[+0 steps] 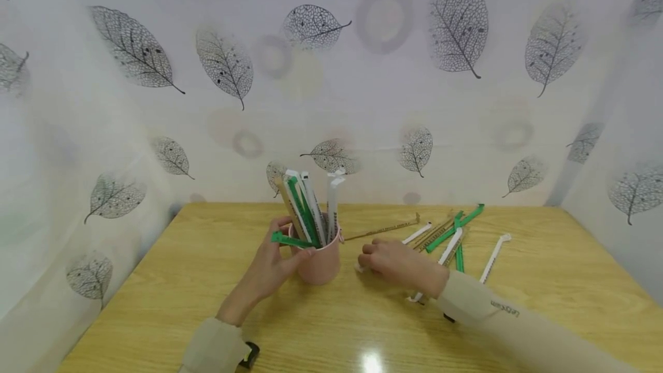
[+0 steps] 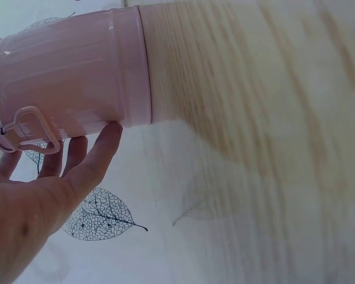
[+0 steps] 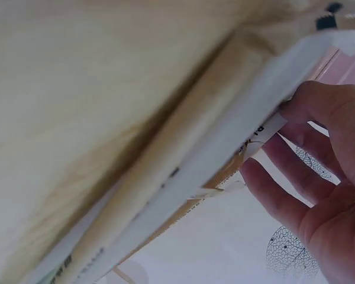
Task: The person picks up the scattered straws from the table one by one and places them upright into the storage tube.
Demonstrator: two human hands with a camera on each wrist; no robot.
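A small pink bucket (image 1: 318, 263) stands on the table, holding several paper-wrapped straws (image 1: 311, 212) in white, green and brown. My left hand (image 1: 271, 266) grips its left side, thumb toward the front. In the left wrist view, fingers (image 2: 103, 151) lie against the bucket wall, below a small wire handle (image 2: 44, 121). To the right of the bucket, low over the table, my right hand (image 1: 396, 261) has its fingers bent. It pinches a white wrapped straw (image 3: 266, 131) between thumb and fingers; nearer straws partly hide it.
Loose wrapped straws (image 1: 440, 238) lie crossed in a pile beyond and beside my right forearm. One brown straw (image 1: 383, 230) lies behind my right hand, and a white straw (image 1: 494, 259) lies farther right. A leaf-patterned curtain (image 1: 362, 102) hangs behind the table (image 1: 181, 281).
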